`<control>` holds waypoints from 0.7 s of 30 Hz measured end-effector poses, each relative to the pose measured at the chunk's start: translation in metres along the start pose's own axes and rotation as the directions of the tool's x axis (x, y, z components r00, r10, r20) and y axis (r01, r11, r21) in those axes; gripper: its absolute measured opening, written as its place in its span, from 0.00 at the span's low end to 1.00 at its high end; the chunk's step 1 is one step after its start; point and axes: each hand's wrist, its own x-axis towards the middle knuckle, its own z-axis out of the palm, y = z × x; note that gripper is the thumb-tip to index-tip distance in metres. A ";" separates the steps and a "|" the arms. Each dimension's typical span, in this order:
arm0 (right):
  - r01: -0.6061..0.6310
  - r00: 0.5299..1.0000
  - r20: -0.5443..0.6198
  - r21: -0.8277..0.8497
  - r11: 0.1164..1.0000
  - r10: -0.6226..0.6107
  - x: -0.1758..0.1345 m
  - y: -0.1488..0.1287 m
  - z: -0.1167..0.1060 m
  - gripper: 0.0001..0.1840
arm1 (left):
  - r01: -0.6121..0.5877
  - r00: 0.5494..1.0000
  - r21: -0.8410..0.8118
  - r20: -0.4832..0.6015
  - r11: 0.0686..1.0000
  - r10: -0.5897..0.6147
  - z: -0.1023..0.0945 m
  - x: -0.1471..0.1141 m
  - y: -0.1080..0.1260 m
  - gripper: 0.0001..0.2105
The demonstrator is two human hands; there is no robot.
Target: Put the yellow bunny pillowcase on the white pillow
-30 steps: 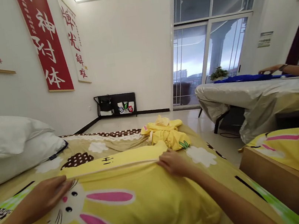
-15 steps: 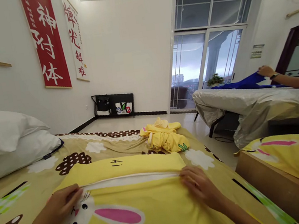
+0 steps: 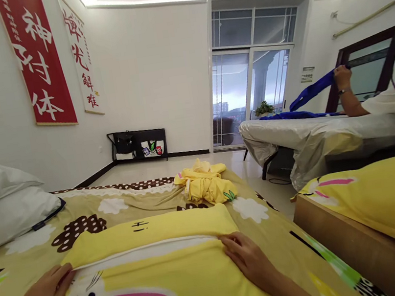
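Both hands on the yellow bunny pillow, right at its open end.

My left hand [image 3: 50, 293] lies flat with loose fingers on the near left corner of the pillow [image 3: 158, 282], touching the edge of the yellow cover, not clenched on anything. My right hand [image 3: 245, 257] rests at the other end of the opening, fingers curled on the cover's edge where the white insert [image 3: 142, 253] peeks out; can't tell if it really pinches the fabric. The pillow lies on the bed [image 3: 91, 211] in front of me, with a crumpled yellow cloth [image 3: 205, 186] further back and white pillows [image 3: 1, 202] off to my left. Another person [image 3: 390, 99] lifts a blue cloth [image 3: 313, 91] over the next bed.
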 end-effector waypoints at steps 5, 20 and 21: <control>0.026 0.999 0.039 0.011 1.000 -0.026 0.004 0.001 -0.011 0.10 | -0.157 0.954 0.041 -0.254 0.987 0.162 0.003 -0.002 0.039 0.13; 0.326 0.945 0.029 -0.091 0.941 -0.325 0.027 0.001 -0.028 0.10 | -0.296 0.774 -0.488 0.382 0.821 0.506 0.031 0.054 0.382 0.13; 0.367 0.928 -0.027 -0.105 0.924 -0.372 0.027 0.003 -0.026 0.11 | -0.277 0.782 -0.470 0.397 0.838 0.481 0.036 0.057 0.387 0.13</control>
